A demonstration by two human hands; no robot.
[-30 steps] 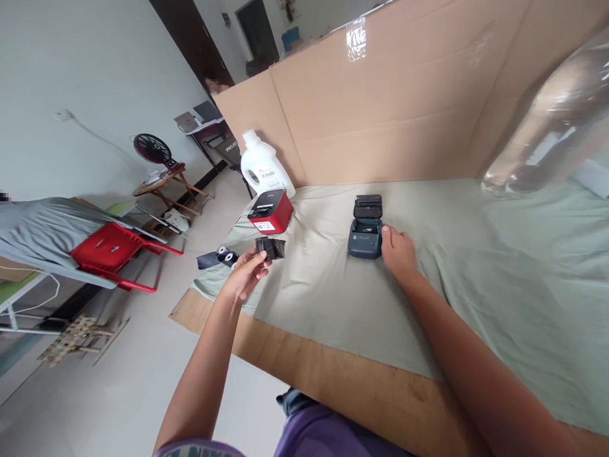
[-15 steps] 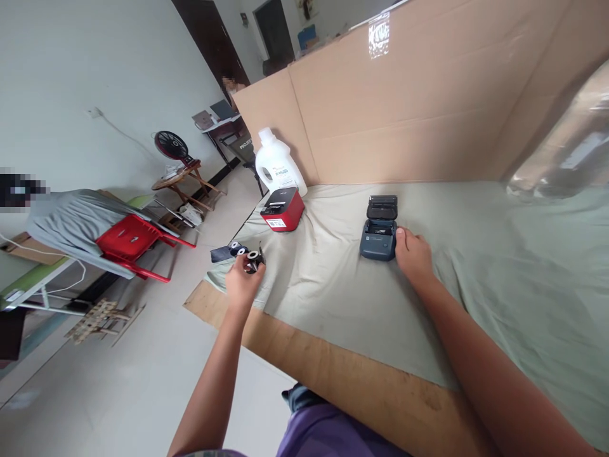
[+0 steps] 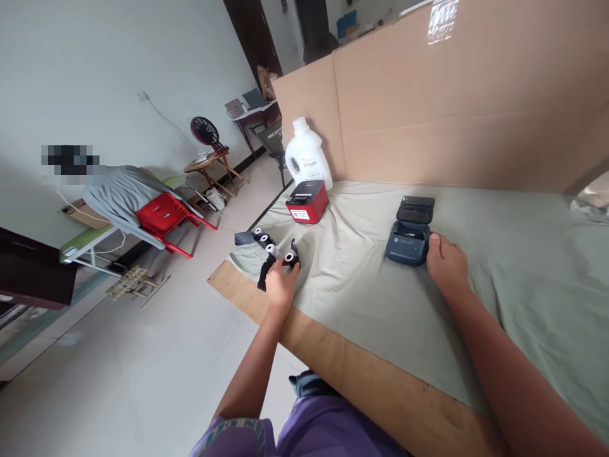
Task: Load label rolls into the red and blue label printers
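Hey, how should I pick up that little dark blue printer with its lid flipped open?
I'd grip the low body of the blue printer across its two side walls, coming from above on the near side. The lid lies folded open at the back, so don't lift by it. The right hand rests against its right side.

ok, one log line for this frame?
left hand: holds black-wrapped rolls at cloth edge | right hand: against dark blue printer, lid open | nearby: red printer, white jug
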